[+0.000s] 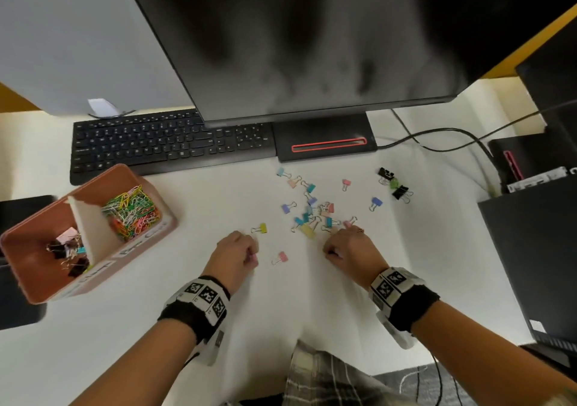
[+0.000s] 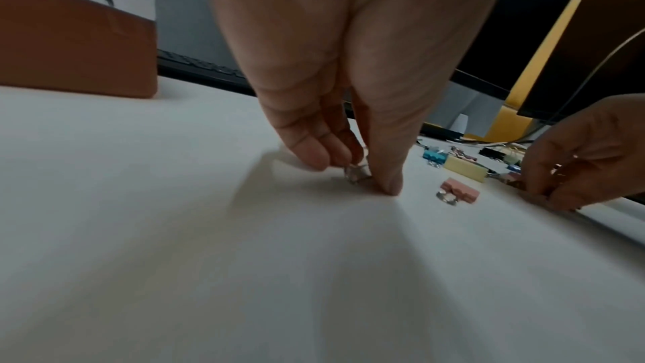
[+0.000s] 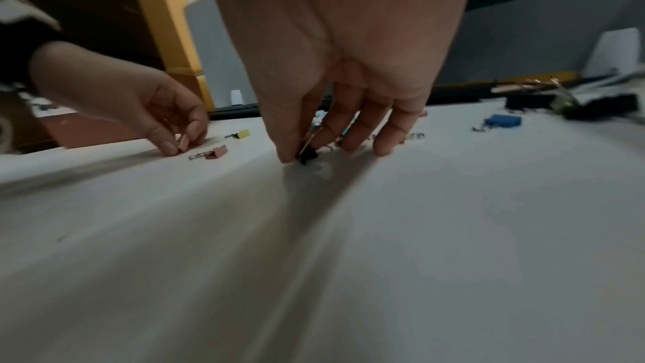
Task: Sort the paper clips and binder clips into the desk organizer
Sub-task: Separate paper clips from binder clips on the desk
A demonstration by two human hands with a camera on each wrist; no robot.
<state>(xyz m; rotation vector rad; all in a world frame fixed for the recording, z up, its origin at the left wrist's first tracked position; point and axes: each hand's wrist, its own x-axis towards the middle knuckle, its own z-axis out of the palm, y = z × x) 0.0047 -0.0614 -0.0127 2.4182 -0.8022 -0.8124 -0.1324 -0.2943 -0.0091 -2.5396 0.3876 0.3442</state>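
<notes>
Pink binder clip [image 3: 184, 142] is pinched by the left hand [image 1: 238, 253]; right hand [image 1: 349, 249] pinches a black clip [image 3: 307, 154]. Next, probably carrying both to the organizer [image 1: 40, 293] at nine o'clock.

both forearms bare; left wrist band [image 1: 195, 307] black, faced with white panels of black square markers; right wrist band [image 1: 402, 296] alike; ring [image 1: 360, 230] on a right finger; plaid garment [image 1: 324, 377] below
</notes>
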